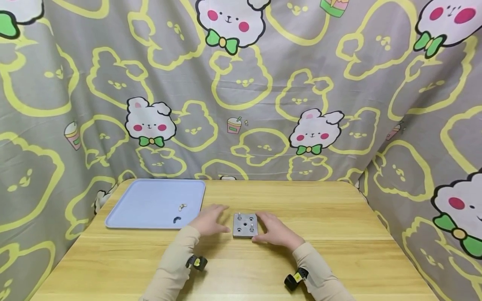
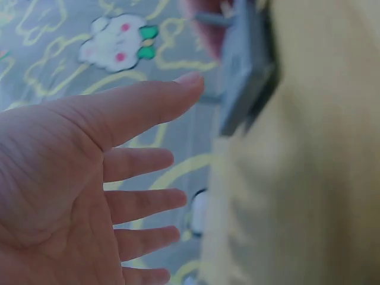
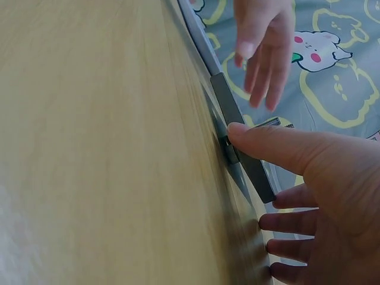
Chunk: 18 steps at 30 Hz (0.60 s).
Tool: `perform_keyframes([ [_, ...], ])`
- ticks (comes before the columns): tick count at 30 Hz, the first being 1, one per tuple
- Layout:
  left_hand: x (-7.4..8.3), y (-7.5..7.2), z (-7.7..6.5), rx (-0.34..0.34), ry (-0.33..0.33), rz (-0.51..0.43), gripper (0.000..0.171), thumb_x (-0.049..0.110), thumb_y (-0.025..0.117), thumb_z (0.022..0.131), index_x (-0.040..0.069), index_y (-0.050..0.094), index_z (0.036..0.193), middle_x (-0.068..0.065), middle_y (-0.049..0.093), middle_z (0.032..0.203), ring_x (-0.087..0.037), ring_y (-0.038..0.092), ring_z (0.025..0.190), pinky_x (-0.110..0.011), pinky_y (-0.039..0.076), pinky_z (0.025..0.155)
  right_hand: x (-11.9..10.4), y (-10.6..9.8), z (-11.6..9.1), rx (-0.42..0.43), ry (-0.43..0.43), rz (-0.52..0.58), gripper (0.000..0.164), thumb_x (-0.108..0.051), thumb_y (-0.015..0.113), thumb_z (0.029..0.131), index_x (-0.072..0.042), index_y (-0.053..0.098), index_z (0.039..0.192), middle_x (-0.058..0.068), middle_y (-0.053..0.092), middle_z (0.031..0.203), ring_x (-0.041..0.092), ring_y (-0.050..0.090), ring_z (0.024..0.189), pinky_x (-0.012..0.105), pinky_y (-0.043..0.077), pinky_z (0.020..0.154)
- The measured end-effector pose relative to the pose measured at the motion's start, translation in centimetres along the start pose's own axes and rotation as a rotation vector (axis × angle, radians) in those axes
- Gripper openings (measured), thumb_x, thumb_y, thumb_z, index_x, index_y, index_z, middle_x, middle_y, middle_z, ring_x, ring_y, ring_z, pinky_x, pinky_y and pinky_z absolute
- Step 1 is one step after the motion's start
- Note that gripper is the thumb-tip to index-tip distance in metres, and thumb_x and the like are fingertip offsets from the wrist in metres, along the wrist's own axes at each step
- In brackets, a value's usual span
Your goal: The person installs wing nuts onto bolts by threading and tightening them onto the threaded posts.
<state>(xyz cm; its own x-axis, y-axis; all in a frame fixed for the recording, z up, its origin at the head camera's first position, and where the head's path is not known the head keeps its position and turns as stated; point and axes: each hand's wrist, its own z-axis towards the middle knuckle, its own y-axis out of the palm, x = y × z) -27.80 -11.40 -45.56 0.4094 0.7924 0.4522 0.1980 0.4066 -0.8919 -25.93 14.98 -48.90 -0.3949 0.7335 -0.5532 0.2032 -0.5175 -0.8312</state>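
A square grey metal plate (image 1: 245, 225) lies at the middle of the table, with two upright metal pins and several holes in its top. My right hand (image 1: 278, 232) spans its right side, the thumb at the near corner and the index finger at the far corner. In the right wrist view the thumb tip (image 3: 238, 130) lies against the edge of the plate (image 3: 254, 173). My left hand (image 1: 209, 221) is apart from the plate on the left, fingers spread and nothing in them. The left wrist view shows its straight fingers (image 2: 148, 211) beside the tilted-looking plate (image 2: 246, 65).
A pale blue tray (image 1: 150, 196) stands at the back left of the wooden table (image 1: 301, 205). In it lie a dark curved piece (image 1: 177, 220) and small brass-coloured pieces (image 1: 182, 207). A patterned grey curtain (image 1: 248, 104) hangs behind and at both sides.
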Motion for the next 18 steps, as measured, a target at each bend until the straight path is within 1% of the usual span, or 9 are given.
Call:
perform_keyframes([
  [3, -0.4, -1.7, -0.6, 0.044, -0.019, -0.011, 0.074, 0.032, 0.078, 0.079, 0.005, 0.047, 0.141, -0.020, 0.050, 0.144, -0.041, 0.044, 0.135, -0.059, 0.031, 0.115, 0.1, 0.0, 0.0, -0.006, 0.007, 0.000, 0.092, -0.039, 0.080, 0.076, 0.003, 0.038, 0.145, 0.027, 0.043, 0.147, 0.045, 0.038, 0.137, 0.059, 0.030, 0.115],
  [6, -1.3, -3.5, -1.1, 0.085, -0.032, -0.036, 0.072, 0.031, 0.075, 0.083, 0.003, 0.045, 0.142, -0.021, 0.048, 0.145, -0.042, 0.044, 0.135, -0.057, 0.033, 0.115, 0.1, -0.1, -0.1, -0.007, 0.010, 0.001, 0.092, -0.039, 0.080, 0.076, 0.003, 0.037, 0.145, 0.027, 0.042, 0.147, 0.045, 0.038, 0.137, 0.059, 0.031, 0.115],
  [10, -3.1, -5.4, -1.8, 0.138, -0.067, -0.080, 0.070, 0.031, 0.070, 0.088, 0.000, 0.042, 0.144, -0.024, 0.045, 0.147, -0.044, 0.040, 0.137, -0.057, 0.032, 0.115, 0.3, 0.0, 0.0, -0.009, 0.016, -0.005, 0.092, -0.040, 0.080, 0.076, 0.002, 0.037, 0.146, 0.027, 0.043, 0.147, 0.045, 0.038, 0.137, 0.059, 0.031, 0.115],
  [14, -5.4, -6.5, -2.4, 0.200, -0.129, -0.106, 0.064, 0.029, 0.065, 0.092, 0.002, 0.041, 0.145, -0.024, 0.044, 0.148, -0.045, 0.039, 0.137, -0.059, 0.034, 0.113, 0.4, 0.1, 0.2, -0.010, 0.017, -0.013, 0.093, -0.041, 0.080, 0.076, 0.002, 0.037, 0.146, 0.026, 0.043, 0.147, 0.044, 0.039, 0.137, 0.058, 0.031, 0.115],
  [16, -6.5, -6.7, -2.7, 0.220, -0.164, -0.120, 0.062, 0.029, 0.064, 0.093, 0.003, 0.042, 0.145, -0.024, 0.043, 0.148, -0.045, 0.038, 0.137, -0.060, 0.034, 0.112, 0.4, 0.1, 0.2, -0.011, 0.014, -0.017, 0.093, -0.041, 0.080, 0.076, 0.002, 0.037, 0.146, 0.026, 0.043, 0.147, 0.044, 0.039, 0.137, 0.059, 0.031, 0.115],
  [18, -7.6, -6.7, -2.8, 0.226, -0.193, -0.128, 0.060, 0.029, 0.063, 0.094, 0.003, 0.042, 0.145, -0.026, 0.043, 0.148, -0.047, 0.038, 0.136, -0.061, 0.035, 0.111, 0.4, 0.2, 0.3, -0.014, 0.008, -0.017, 0.094, -0.042, 0.080, 0.075, 0.002, 0.037, 0.146, 0.026, 0.043, 0.147, 0.045, 0.038, 0.137, 0.059, 0.031, 0.115],
])
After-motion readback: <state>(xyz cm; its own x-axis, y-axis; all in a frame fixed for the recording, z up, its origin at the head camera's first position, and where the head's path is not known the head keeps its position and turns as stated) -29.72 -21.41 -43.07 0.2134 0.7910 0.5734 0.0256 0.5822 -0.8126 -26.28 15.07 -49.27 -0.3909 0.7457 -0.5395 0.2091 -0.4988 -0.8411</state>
